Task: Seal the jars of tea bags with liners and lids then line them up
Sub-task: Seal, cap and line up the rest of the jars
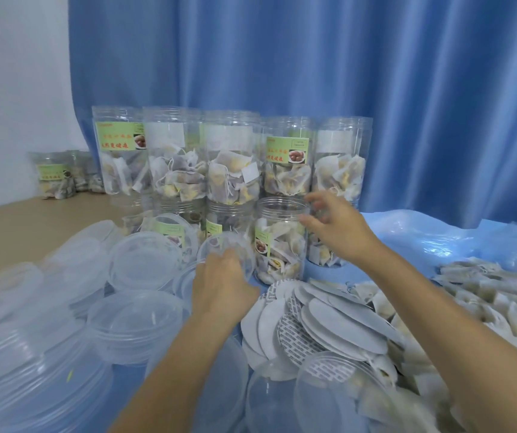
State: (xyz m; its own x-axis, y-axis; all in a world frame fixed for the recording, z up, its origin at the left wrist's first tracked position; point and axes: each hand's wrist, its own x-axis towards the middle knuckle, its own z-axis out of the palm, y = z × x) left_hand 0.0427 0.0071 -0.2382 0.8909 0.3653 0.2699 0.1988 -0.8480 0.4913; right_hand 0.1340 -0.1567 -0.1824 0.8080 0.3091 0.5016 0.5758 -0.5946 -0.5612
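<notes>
An open clear jar [280,242] of tea bags with a green label stands in front of me on the blue sheet. My right hand [335,226] reaches to its rim, fingers loosely curled around the top edge. My left hand [223,279] grips a clear plastic lid [226,248], tilted up, just left of that jar. A pile of round white liners [319,323] lies below the jar. Behind it, two stacked rows of filled jars [229,164] stand against the curtain.
Many clear lids [144,264] lie scattered at the left and bottom. Loose tea bags [482,295] are heaped at the right. More filled jars [57,176] sit far left by the wall. A blue curtain [313,57] hangs behind.
</notes>
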